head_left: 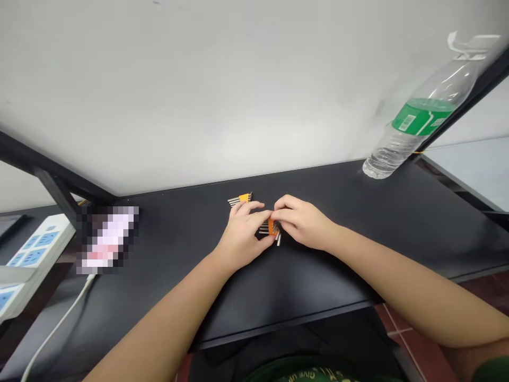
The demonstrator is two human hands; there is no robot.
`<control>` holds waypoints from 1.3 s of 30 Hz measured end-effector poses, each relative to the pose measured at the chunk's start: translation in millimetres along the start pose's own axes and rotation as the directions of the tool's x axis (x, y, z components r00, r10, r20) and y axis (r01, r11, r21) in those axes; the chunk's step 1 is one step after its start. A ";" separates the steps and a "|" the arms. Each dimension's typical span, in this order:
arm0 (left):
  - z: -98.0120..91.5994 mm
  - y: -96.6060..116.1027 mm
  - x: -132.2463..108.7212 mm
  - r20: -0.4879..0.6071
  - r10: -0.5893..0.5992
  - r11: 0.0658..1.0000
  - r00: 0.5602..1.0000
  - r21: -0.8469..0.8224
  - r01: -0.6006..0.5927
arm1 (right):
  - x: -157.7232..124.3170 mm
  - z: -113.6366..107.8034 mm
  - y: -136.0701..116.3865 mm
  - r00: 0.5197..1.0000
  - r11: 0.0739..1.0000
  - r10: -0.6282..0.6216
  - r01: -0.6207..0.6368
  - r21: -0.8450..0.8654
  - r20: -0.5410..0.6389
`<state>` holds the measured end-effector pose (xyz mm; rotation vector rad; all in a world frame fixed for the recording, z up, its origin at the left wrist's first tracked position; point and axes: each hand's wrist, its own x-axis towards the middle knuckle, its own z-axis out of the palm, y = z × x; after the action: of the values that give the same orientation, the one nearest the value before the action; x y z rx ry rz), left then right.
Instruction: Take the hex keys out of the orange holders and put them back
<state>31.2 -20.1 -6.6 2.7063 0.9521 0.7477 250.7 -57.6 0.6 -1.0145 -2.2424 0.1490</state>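
Between my hands is a hex key set (271, 227), with several silver L-shaped keys in an orange holder. My left hand (244, 236) is closed around it, thumb at the lower end and index finger at the upper end. My right hand (302, 220) pinches at the holder's upper end, its fingertips close to my left index finger. Exactly what lies between those right fingertips is hidden. Just beyond my left fingers, a second hex key set (244, 198) with an orange holder lies on the black table (178, 239), partly covered by them.
A large water bottle (423, 116) with a green label stands at the back right near the wall. To the left lie a blurred-out phone (109, 239) with a white cable (59, 329) and a white power strip (43, 254). Black frame bars (55, 191) rise at the left.
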 end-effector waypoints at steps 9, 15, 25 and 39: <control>0.0 -1.8 0.4 -0.052 -0.026 1.000 0.998 0.001 0.026 | 2.8 -9.3 -7.3 0.983 0.973 -0.153 0.168 -0.157 0.102; -0.9 0.2 1.0 -0.057 -0.070 0.997 0.996 0.017 0.071 | -0.8 -13.1 -22.8 0.974 0.955 -0.098 0.150 -0.255 0.204; -0.1 -0.1 0.1 -0.079 -0.095 0.992 0.992 0.076 0.101 | -3.4 -4.5 -26.6 0.988 0.992 0.099 -0.089 -0.085 0.116; 6.9 3.6 2.6 0.031 -0.103 0.992 0.994 0.081 0.100 | 3.3 16.1 -13.7 0.844 0.730 0.494 -0.532 0.430 0.207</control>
<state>38.5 -21.3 -10.3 2.7035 1.1247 0.6538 230.7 -62.2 -5.3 -1.3314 -1.7826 0.9523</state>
